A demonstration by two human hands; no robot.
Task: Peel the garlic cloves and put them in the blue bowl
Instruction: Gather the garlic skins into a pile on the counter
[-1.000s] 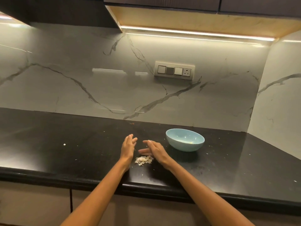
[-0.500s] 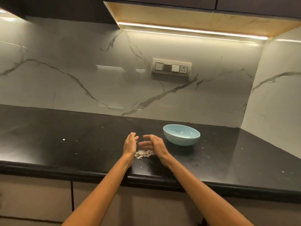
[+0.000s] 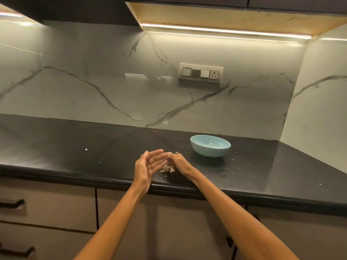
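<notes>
A light blue bowl (image 3: pixel 210 148) stands on the black counter (image 3: pixel 75 147), to the right of my hands. From this angle its inside shows no cloves. A small heap of pale garlic skins (image 3: pixel 167 168) lies near the counter's front edge, partly hidden by my hands. My left hand (image 3: pixel 148 166) is raised above the heap, palm turned up and to the right, fingers straight. My right hand (image 3: pixel 178 163) faces palm down with its fingertips against the left hand's fingers. Neither hand visibly holds anything.
Tiny skin flecks (image 3: pixel 86 149) dot the counter. A marble backsplash with a switch panel (image 3: pixel 201 73) rises behind, and a side wall closes the right end. Drawers with dark handles (image 3: pixel 11 203) sit below the counter edge.
Both hands have lifted off the counter and come together above the heap of skins, the left palm turning upward. The camera has pulled back and tilted, showing more of the cabinet fronts.
</notes>
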